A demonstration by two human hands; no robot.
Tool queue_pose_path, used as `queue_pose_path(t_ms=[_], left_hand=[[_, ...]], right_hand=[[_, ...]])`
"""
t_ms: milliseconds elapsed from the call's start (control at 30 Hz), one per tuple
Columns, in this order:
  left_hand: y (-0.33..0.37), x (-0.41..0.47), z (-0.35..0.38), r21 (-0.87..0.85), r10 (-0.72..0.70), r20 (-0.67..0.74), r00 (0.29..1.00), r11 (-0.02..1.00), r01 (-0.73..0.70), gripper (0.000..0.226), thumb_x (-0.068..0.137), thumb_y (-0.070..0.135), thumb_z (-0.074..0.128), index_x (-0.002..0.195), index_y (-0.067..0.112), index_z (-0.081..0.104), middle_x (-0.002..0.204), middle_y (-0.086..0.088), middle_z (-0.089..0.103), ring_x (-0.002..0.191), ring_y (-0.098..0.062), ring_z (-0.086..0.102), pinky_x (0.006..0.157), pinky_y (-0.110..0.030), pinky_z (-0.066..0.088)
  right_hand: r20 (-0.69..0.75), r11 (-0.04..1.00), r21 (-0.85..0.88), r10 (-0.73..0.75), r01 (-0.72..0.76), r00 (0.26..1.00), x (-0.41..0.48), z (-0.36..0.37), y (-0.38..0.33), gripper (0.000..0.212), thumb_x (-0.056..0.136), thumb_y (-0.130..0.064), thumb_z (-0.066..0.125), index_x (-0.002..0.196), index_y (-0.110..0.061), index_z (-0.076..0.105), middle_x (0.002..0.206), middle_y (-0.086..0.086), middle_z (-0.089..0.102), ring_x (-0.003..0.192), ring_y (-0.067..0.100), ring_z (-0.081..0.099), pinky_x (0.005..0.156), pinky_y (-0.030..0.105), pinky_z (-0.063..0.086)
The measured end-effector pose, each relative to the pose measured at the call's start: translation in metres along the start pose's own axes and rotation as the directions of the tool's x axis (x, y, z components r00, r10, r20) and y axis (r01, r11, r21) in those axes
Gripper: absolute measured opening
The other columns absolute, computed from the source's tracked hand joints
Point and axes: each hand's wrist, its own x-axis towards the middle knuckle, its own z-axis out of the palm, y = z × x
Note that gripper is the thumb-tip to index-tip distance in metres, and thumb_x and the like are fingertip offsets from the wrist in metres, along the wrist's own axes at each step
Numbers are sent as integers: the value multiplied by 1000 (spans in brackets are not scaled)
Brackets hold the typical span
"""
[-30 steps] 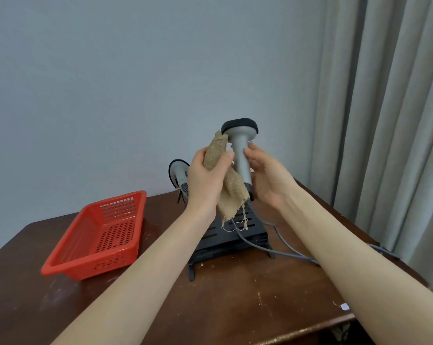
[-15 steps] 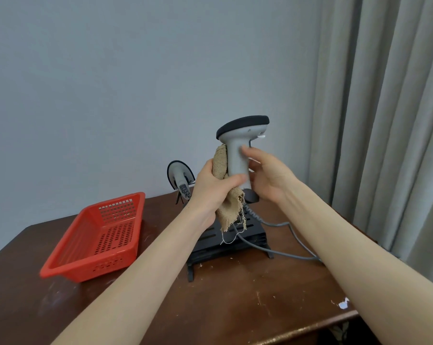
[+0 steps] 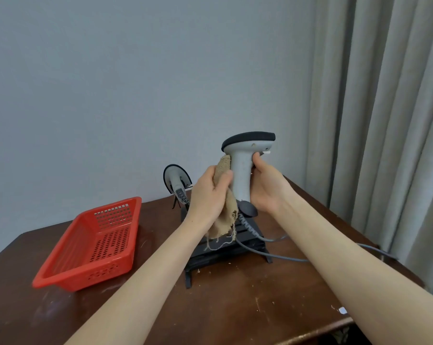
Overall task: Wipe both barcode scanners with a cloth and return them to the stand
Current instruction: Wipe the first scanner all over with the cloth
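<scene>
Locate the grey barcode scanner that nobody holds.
Head view: that grey barcode scanner sits left of centre, behind the left hand, right of the red plastic basket.

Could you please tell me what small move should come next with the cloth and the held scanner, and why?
Probably slide the cloth up over the head of the held scanner. The left hand presses the cloth against the handle just below that dark-capped head, which looks uncovered, while the right hand grips the handle's other side and steadies it.
</scene>
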Motion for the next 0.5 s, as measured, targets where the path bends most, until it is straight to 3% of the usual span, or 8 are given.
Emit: queue_pose_path(t_ms=[100,233,367,500], left_hand=[[-2,6,-8,150,148,-163,975,981,-123,22,100,25,35,106,17,55,88,6,58,84,-13,54,70,-27,41],[5,10,-17,425,472,-258,843,839,-340,29,97,21,35,120,23,53,107,2,56,77,-9,55,61,-25,43],[23,19,-17,653,724,-128,677,576,-492,26,89,22,53,112,24,65,100,0,58,72,-10,56,48,-22,40],[24,30,-8,746,721,85,688,411,-523,18,80,21,67,97,24,71,96,-3,59,79,-19,59,46,-24,41]], right_hand=[[-8,1000,15,4,-4,1000,3,-1,2,55,102,-46,33,135,-5,50,129,16,60,107,31,65,76,42,55],[14,999,44,24,-24,1000,8,-4,7,54,102,-47,34,131,-5,52,128,20,61,92,36,71,64,45,58],[29,998,54,-23,22,999,5,-1,14,42,104,-36,37,122,-4,58,96,14,74,79,25,73,61,34,59],[73,997,35,-66,64,995,4,3,21,33,104,-26,38,120,-7,60,100,10,74,93,20,71,74,32,56]])
